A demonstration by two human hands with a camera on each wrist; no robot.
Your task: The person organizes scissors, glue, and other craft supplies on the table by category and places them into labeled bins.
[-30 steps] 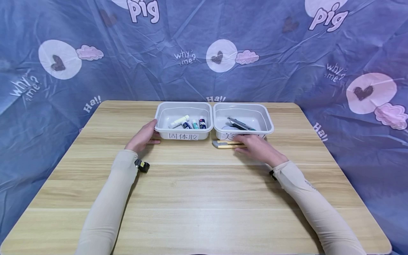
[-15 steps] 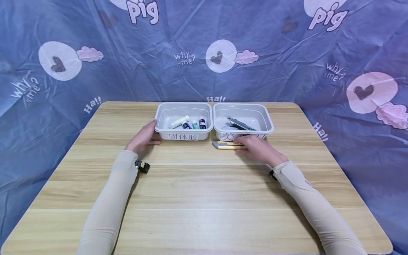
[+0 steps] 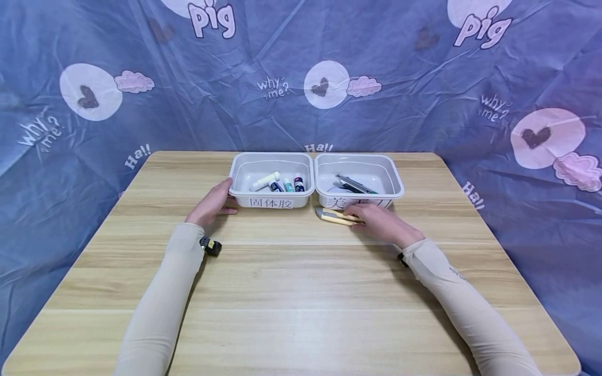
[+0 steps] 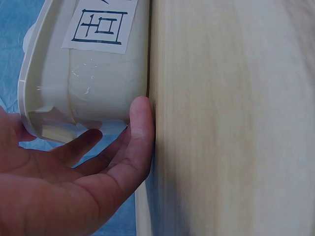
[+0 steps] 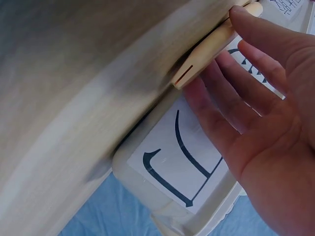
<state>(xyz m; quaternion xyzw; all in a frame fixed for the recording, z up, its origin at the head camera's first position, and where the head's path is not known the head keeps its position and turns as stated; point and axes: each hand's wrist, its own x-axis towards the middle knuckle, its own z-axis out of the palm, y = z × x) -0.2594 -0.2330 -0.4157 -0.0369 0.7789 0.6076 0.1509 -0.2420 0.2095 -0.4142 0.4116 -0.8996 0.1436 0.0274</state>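
Observation:
In the head view my right hand [image 3: 378, 223] pinches a yellow box cutter [image 3: 338, 217] with a grey tip, in front of the right white bin [image 3: 397, 190]. The right wrist view shows my thumb on one side of the box cutter [image 5: 209, 46] and fingers on the other, close to the tabletop. My left hand [image 3: 211, 202] touches the left end of the left white bin [image 3: 240, 196], its fingers loosely bent against the outer wall. Glue sticks [image 3: 265, 181] lie in the left bin. Several dark and silver cutters [image 3: 356, 184] lie in the right bin.
Both bins stand side by side at the table's [image 3: 282, 282] back edge, with paper labels [image 3: 271, 203] in printed characters on their fronts. A blue printed cloth [image 3: 211, 115] hangs behind the table.
The box cutter has tilted slightly, its right end turning toward the front in my right hand. My left hand has stayed at its bin. The head view has shifted a little.

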